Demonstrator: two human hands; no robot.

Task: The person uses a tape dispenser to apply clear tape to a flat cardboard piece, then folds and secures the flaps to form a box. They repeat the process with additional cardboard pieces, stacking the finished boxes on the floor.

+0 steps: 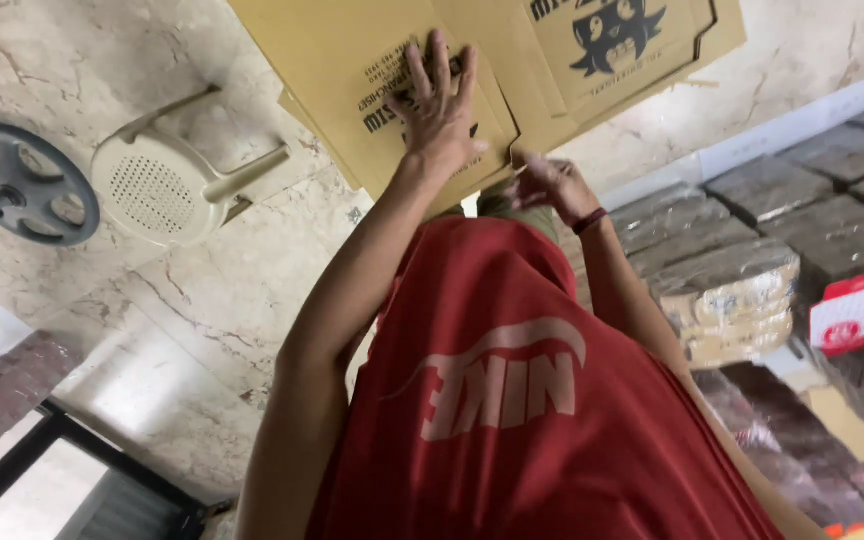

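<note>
Flat brown cardboard sheets (352, 60) with black print lie over the marble floor ahead of me. My left hand (439, 100) presses flat on the top sheet with its fingers spread. My right hand (550, 187), with a dark band on the wrist, curls its fingers around the near edge of the cardboard, just right of the left wrist. The right hand is blurred. My red shirt (512, 400) fills the lower middle of the view and hides what lies under it.
A beige plastic stool (167, 185) stands left of the cardboard, with a grey spoked wheel (22, 180) farther left. Stacks of wrapped bundles (732, 290) and a red and white box (862, 305) crowd the right side. A dark-framed doorway (62, 470) is at lower left.
</note>
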